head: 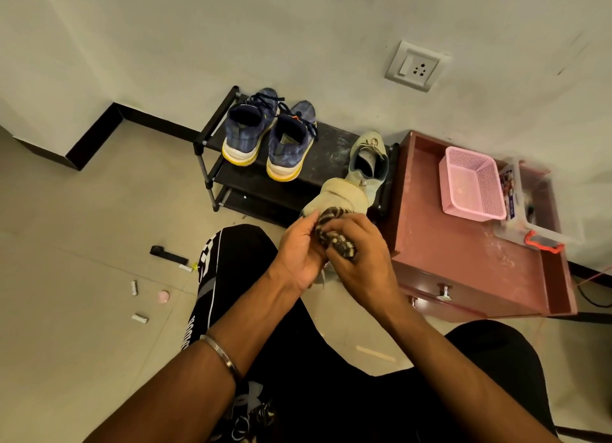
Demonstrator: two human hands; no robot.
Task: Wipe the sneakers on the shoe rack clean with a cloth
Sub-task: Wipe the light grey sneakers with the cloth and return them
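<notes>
A pale beige sneaker is held up in front of the black shoe rack, its sole turned toward me. My left hand grips its lower end. My right hand presses a bunched dark patterned cloth against it. The matching pale sneaker stands on the rack's top shelf at the right. Two blue sneakers with yellow-white soles stand on the top shelf at the left, heels toward me.
A reddish drawer cabinet stands right of the rack, carrying a pink basket and a clear box. Small items lie on the tiled floor at the left. My knees in black trousers are below the hands.
</notes>
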